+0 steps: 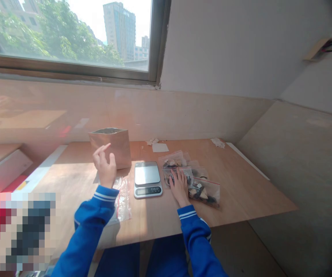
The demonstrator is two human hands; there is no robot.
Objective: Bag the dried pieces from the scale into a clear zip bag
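Note:
My left hand [105,165] is raised with its fingers apart, in front of an upright brown pouch [120,148] whose top gapes. It holds nothing; whether it touches the pouch I cannot tell. Below that wrist lie flat clear zip bags [123,204], partly covered by my sleeve. A kitchen scale [147,175] with a bare metal plate sits between my hands. My right hand [180,186] rests with spread fingers on a filled clear zip bag [188,173]. Beside it, another zip bag [205,192] holds dark and pale pieces, and more filled bags [173,159] lie behind.
A white paper [160,147] and crumpled scraps [152,142] lie near the table's back edge, with another scrap [218,143] farther right. The wooden table [249,188] meets a tiled wall [200,113] under a window. A blurred patch covers the lower left.

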